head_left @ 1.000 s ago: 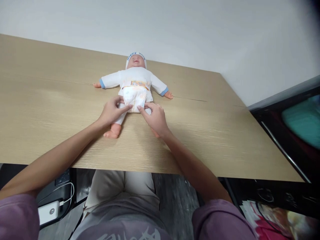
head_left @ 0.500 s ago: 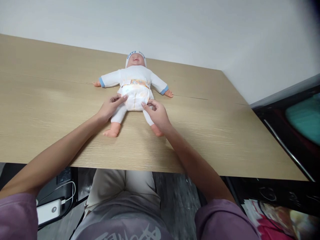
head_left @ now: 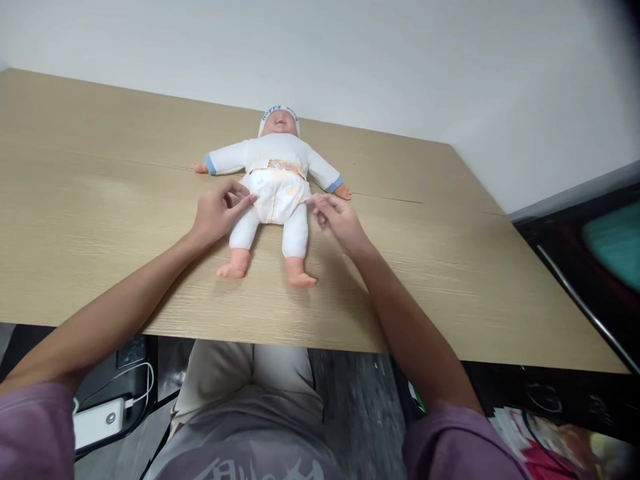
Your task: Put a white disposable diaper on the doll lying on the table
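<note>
A baby doll (head_left: 276, 150) in a white suit with blue cuffs and a printed white cap lies on its back, arms spread and feet toward me. Around its hips is a white diaper (head_left: 276, 193) with an orange patterned waistband. My left hand (head_left: 219, 212) pinches the diaper's edge at the leg on the left side, thumb on top. At the opposite leg edge, my right hand (head_left: 340, 221) has its fingers closed on the diaper's rim; they are slightly blurred.
The doll rests on a wooden table (head_left: 425, 280) that meets a white wall (head_left: 350, 60) behind. A white power bank (head_left: 99, 424) with a cable sits on a black surface below left. Dark-framed equipment (head_left: 590, 267) stands along the right edge.
My right hand has moved outward to the right, off the top of the doll's leg to the diaper's side edge, uncovering that leg. My left hand stays at its edge.
</note>
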